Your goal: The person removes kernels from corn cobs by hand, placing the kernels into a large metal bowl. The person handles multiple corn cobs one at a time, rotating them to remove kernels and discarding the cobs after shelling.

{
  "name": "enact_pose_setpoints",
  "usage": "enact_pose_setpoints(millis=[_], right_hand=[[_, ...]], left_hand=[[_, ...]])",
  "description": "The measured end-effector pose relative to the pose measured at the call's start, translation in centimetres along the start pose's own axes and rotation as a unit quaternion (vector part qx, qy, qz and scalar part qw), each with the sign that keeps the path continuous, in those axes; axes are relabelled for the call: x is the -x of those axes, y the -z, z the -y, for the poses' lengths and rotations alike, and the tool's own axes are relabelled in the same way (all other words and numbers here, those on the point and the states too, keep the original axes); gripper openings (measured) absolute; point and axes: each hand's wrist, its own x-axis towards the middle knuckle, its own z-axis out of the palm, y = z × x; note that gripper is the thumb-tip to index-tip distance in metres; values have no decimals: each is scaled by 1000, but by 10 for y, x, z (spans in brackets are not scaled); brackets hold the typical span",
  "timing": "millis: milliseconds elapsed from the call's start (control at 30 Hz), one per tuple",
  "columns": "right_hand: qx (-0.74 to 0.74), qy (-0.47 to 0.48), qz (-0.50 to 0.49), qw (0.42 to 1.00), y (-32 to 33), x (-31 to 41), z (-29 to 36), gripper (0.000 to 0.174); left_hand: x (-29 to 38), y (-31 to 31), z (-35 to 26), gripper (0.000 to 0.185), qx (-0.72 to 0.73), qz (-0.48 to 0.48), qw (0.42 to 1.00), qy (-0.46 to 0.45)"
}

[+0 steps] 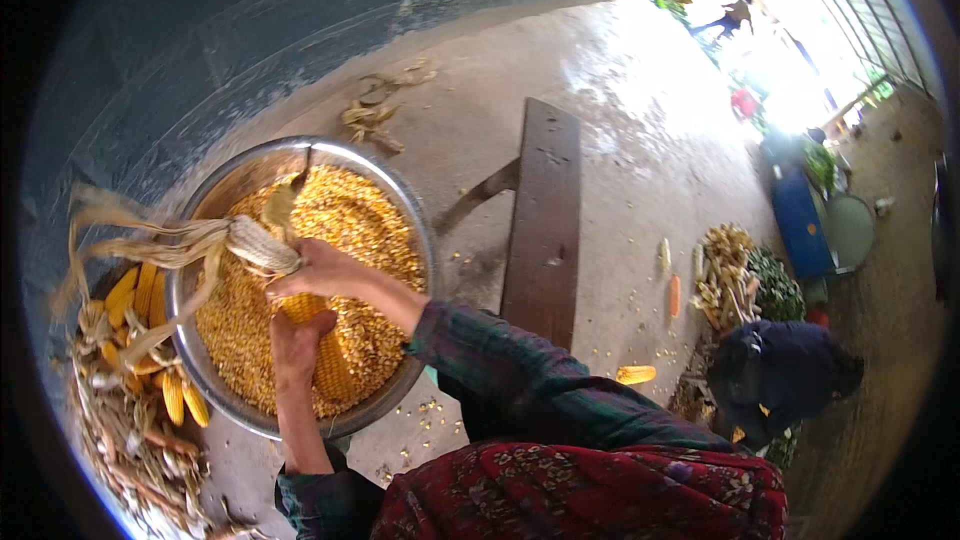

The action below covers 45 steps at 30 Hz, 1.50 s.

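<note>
My left hand (pixel 296 341) grips a yellow ear of corn (pixel 331 371), slanting down over a wide metal basin (pixel 427 240). Against that ear's upper end presses my right hand (pixel 326 270), which holds a pale, stripped corncob (pixel 262 244) with long dry husks (pixel 150 251) trailing to the left past the rim. Loose yellow kernels (pixel 360 217) fill much of the basin beneath both hands. A thin dark strip (pixel 304 172) lies at the basin's far side; its kind is unclear. The right fingers are partly hidden behind the cob.
Ears of corn (pixel 174 397) and husks (pixel 127 457) are heaped left of the basin, near a dark wall (pixel 187 52). A wooden bench (pixel 544 225) stands to the right. Beyond are another ear (pixel 635 375), a cob pile (pixel 727 277) and a dark cloth-like shape (pixel 772 375). A distant person (pixel 733 17) is outside.
</note>
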Motion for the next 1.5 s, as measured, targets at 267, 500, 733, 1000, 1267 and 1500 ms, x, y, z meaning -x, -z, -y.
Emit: enact_pose_setpoints(millis=[267,500,733,1000,1267,1500], right_hand=[[-91,53,-148,983,15,24,8,47],[-205,-108,-228,946,8,50,-7,46],[-99,58,-81,990,-17,34,-62,72],[-187,30,44,981,-39,83,-15,89],[-84,49,42,994,-24,63,-19,67],[-138,20,112,984,-11,55,-13,62]], left_hand=[[-10,-12,38,43,54,14,997,47],[-21,5,15,47,239,-57,966,81],[-10,-8,-13,44,384,4,923,-3],[-43,34,12,59,248,-155,954,-58],[-50,73,36,59,67,-199,972,-107],[-48,80,31,57,110,-206,969,-81]])
